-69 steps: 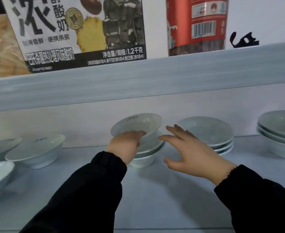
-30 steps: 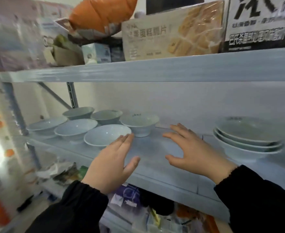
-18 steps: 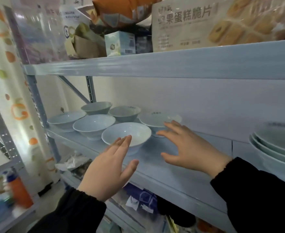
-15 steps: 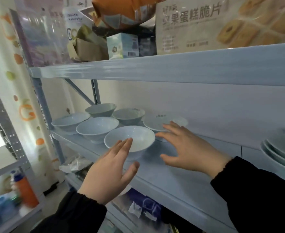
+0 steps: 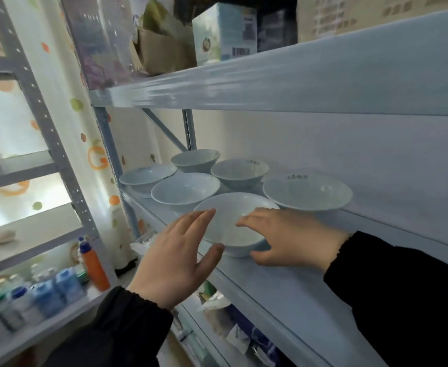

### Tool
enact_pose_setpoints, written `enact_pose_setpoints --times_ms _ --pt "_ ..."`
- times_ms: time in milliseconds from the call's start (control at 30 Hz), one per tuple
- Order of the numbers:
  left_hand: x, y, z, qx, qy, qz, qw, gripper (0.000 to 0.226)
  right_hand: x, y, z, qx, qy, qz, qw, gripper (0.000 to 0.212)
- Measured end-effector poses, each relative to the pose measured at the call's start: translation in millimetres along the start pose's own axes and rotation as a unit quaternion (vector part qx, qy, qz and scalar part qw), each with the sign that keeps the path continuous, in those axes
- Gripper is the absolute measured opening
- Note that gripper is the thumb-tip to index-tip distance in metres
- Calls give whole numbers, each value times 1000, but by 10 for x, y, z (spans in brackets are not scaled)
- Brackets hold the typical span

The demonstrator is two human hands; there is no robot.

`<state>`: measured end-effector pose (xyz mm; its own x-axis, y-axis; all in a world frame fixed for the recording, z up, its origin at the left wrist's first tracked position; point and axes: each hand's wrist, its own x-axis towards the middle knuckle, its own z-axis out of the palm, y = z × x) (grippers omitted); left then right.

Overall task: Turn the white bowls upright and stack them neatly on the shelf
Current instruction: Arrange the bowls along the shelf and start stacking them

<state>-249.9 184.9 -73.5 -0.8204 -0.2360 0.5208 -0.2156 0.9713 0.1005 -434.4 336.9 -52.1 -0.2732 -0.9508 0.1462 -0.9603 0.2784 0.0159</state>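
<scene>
Fingers point(image 5: 199, 221) of left hand point(image 5: 175, 258) spread wide, holding nothing, just left of front bowl point(image 5: 230, 229). Bowl sits upright near shelf point(image 5: 283, 287) front edge. Right hand point(image 5: 291, 237) splayed at its right side, contact unclear. Other bowls point(image 5: 307, 192) upright behind.

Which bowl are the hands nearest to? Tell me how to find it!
Look at the pale blue metal shelf with six white ceramic bowls sitting upright at its left end. The nearest bowl sits at the front edge, right between the left hand and the right hand; the other five sit behind it.
</scene>
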Motion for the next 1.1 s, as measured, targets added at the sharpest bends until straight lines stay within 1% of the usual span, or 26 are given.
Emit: enact_pose_setpoints --times_ms 133,300,467,633,733,800,833,867,933,967,1033,1100 --pt "-2 -242 -1 9 1 -13 1000 66 157 -60 126 -19 -24 -12 999 59" --pt "116 -641 50 -28 12 -2 1000 63 353 -176 281 -38 -57 -1 998 27" --pt "289 -1062 144 -62 -6 25 998 67 384 -337 303 -72 -73 41 994 25" --pt "466 -1455 245 -98 -6 46 994 72 274 -501 244 -67 -40 61 995 21" --pt "532 -1641 282 -124 -9 55 991 73 199 -593 150 -74 -5 80 994 28" --pt "574 -1752 306 -142 -13 64 988 73 187 -582 52 -92 59 90 990 30" --pt "598 -1791 320 -150 -14 68 986 73 189 -546 -15 -104 99 98 985 25" --pt "614 -1819 334 -155 -16 72 985 73 200 -483 -76 -119 135 113 977 20" --pt "644 -1856 347 -164 -21 86 982 72 262 -346 -237 -133 157 172 963 15" --pt "650 -1870 348 -167 -23 93 981 71 309 -264 -317 -137 147 212 956 13" --pt "656 -1892 339 -174 -28 102 979 71 415 -56 -461 -139 120 295 938 16" --pt "655 -1920 330 -184 -30 102 977 70 509 124 -515 -96 92 363 922 16"
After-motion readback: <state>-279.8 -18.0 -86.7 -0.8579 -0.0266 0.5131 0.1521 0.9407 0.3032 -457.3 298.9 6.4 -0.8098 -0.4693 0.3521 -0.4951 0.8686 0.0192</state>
